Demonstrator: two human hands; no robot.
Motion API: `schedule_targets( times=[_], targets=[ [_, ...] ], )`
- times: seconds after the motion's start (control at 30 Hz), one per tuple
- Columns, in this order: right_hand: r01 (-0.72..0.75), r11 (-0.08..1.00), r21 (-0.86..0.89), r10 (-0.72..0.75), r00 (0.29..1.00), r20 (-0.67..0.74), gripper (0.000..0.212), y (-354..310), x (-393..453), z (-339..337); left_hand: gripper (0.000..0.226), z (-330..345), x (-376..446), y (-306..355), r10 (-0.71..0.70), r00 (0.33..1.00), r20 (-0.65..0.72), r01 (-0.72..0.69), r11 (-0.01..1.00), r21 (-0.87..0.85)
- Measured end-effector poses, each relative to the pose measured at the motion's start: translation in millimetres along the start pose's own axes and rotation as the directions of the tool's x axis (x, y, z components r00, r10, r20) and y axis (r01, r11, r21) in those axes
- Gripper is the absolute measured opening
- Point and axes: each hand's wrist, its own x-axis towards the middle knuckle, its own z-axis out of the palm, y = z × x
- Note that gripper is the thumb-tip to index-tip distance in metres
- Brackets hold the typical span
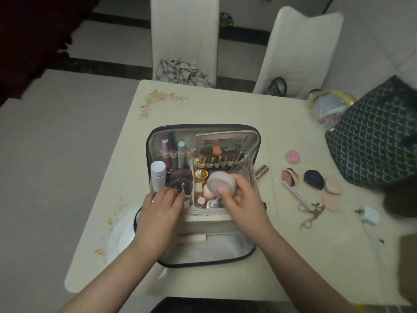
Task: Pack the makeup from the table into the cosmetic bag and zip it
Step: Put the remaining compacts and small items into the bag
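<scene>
The cosmetic bag (204,190) lay open in the middle of the tabletop (225,109), its lid flap spread toward the near edge. Inside, tubes stood in loops along the far wall beside a row of brushes (220,158), and a white bottle (158,176) stood upright at the bag's left side. The right hand (242,197) gripped a round pale compact (220,182) with curled fingers, holding it tilted over the bag's right compartment. The left hand (162,204) had its fingers curled on a dark round jar (181,182) in the left compartment. On the tabletop to the right of the bag lay a lipstick (261,171) just beside its wall, then a pink puff (293,157), a black puff (314,179), several beige puffs (333,185) and an eyelash curler (312,214) near the right edge. A dark patterned bag (374,136) sat at the far right corner, and two white chairs (185,37) stood beyond the far edge.
</scene>
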Motion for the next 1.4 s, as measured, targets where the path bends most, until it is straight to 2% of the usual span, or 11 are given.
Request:
schedule_targets(
  times=[0.07, 0.3, 0.4, 0.5, 0.63, 0.77, 0.93, 1.0, 1.07, 1.27, 1.4],
  targets=[
    [0.013, 0.998, -0.067, -0.009, 0.999, 0.053, 0.019, -0.8, 2.2, 17.6, 0.032, -5.8, 3.5, -9.1, -0.029, 1.000, 0.000, 0.029, 0.998, 0.063],
    [-0.065, 0.995, -0.075, 0.066, 0.998, 0.011, 0.024, -1.4, 12.4, 52.6, 0.038, -6.6, 20.0, -13.8, 0.051, 0.998, 0.034, -0.054, 0.995, 0.087],
    [-0.072, 0.980, -0.184, 0.075, 0.997, 0.007, 0.020, -0.3, 15.8, 66.7, 0.033, -3.3, 16.7, -20.2, 0.034, 0.999, -0.008, -0.034, 0.998, 0.048],
    [0.017, 0.915, -0.404, -0.017, 1.000, 0.005, 0.024, -4.6, 19.2, 75.5, 0.031, -3.9, 11.9, -26.6, 0.078, 0.996, -0.041, -0.076, 0.996, 0.052],
    [0.113, 0.801, -0.588, -0.101, 0.993, 0.053, 0.028, -9.2, 26.5, 81.2, 0.030, -2.6, 14.0, -28.8, 0.072, 0.994, -0.079, -0.070, 0.997, 0.034],
    [0.194, 0.721, -0.666, -0.129, 0.981, 0.145, 0.034, -6.2, 32.9, 83.4, 0.025, 1.4, 17.6, -32.2, 0.071, 0.991, -0.114, -0.069, 0.997, 0.017],
    [0.281, 0.599, -0.750, -0.231, 0.957, 0.175, 0.032, 3.5, 27.6, 81.0, 0.034, 0.7, 14.4, -32.4, 0.030, 0.993, -0.113, -0.033, 0.999, -0.022],
    [0.304, 0.559, -0.772, -0.218, 0.952, 0.216, 0.036, 7.6, 25.1, 78.1, 0.038, 0.4, 13.1, -32.1, 0.016, 0.990, -0.140, -0.021, 0.999, -0.037],
    [0.292, 0.569, -0.769, -0.170, 0.957, 0.237, 0.041, 9.4, 22.8, 76.7, 0.040, 0.9, 12.6, -32.5, -0.001, 0.989, -0.150, -0.006, 0.999, -0.043],
    [0.260, 0.663, -0.702, -0.179, 0.966, 0.189, 0.046, 9.0, 19.2, 77.1, 0.034, 2.0, 15.5, -40.7, -0.009, 0.989, -0.147, 0.004, 0.999, -0.034],
    [0.238, 0.695, -0.679, -0.174, 0.971, 0.163, 0.038, 6.5, 21.6, 75.9, 0.033, 3.4, 15.6, -39.7, -0.022, 0.989, -0.146, 0.020, 1.000, -0.019]
  ],
)
